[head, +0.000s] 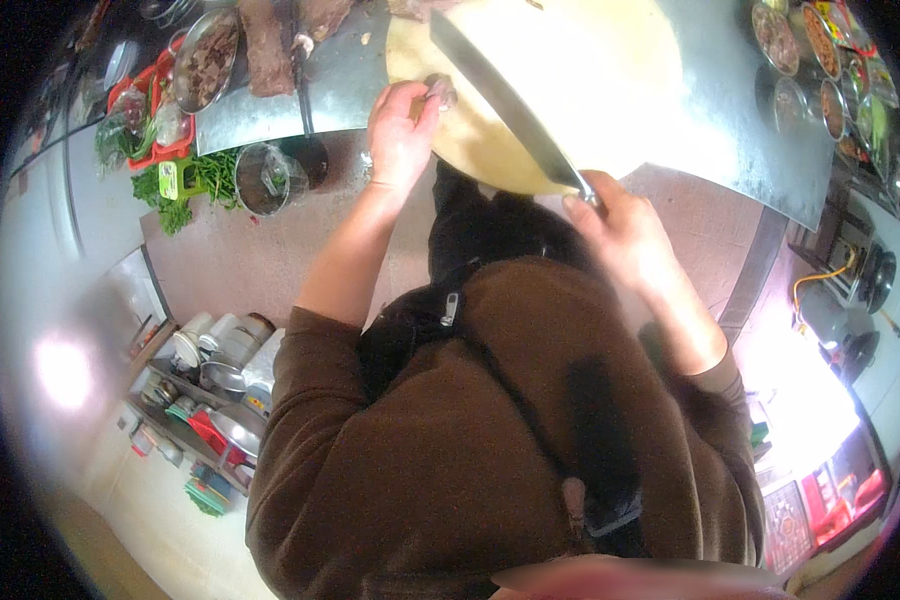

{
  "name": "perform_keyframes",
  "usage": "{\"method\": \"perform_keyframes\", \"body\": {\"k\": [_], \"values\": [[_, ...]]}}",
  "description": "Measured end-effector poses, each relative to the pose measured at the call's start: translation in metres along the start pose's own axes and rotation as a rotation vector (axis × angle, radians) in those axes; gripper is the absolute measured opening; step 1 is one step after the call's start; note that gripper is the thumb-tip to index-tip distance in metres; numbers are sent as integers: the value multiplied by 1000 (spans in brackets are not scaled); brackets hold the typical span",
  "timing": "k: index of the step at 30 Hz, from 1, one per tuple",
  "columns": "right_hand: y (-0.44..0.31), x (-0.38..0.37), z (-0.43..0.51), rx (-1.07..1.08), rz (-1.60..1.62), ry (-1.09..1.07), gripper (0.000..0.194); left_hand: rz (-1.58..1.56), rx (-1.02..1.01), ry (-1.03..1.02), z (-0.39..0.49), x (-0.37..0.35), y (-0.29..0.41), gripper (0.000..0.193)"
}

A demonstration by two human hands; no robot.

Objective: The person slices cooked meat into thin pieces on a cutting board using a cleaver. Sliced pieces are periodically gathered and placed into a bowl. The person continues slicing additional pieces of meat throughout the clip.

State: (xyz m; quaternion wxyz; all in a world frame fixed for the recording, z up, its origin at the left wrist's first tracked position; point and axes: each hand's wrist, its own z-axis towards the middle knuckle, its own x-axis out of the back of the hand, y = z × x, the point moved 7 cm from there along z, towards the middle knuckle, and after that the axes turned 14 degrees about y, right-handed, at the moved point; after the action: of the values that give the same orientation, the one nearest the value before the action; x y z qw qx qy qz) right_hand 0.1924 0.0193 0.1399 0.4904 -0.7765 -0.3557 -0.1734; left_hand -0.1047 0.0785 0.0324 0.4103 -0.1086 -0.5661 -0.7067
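Note:
A long, broad-bladed knife (506, 109) is in my right hand (622, 229), held by its handle near the front edge of a round cutting board (487, 154). Its blade reaches up and to the left across the board; whether it touches the surface I cannot tell. My left hand (403, 131) pinches a small piece of meat (441, 91) at the board's left edge. Strong glare washes out much of the board. Large pieces of meat (268, 52) lie on the metal table to the left.
The metal table (337, 97) carries a steel bowl of cut meat (206, 60) at left and several filled dishes (776, 37) at right. Beyond its left front edge are red baskets (184, 131), green vegetables (217, 176) and a metal pot (261, 180). Shelves with cookware (225, 360) stand lower left.

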Motion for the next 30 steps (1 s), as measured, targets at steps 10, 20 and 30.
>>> {"method": "perform_keyframes", "body": {"k": [10, 20, 30], "values": [[-44, -1, 5, 255, -180, 1, 34, -5, -12, 13, 0, -2, 7, 11], [-61, -30, 36, 287, -203, -23, 28, -18, 1, -32, 4, -3, 4, 12], [9, -25, 70, 167, -35, -10, 39, 112, 151, -240, 36, -27, 2, 20]]}}
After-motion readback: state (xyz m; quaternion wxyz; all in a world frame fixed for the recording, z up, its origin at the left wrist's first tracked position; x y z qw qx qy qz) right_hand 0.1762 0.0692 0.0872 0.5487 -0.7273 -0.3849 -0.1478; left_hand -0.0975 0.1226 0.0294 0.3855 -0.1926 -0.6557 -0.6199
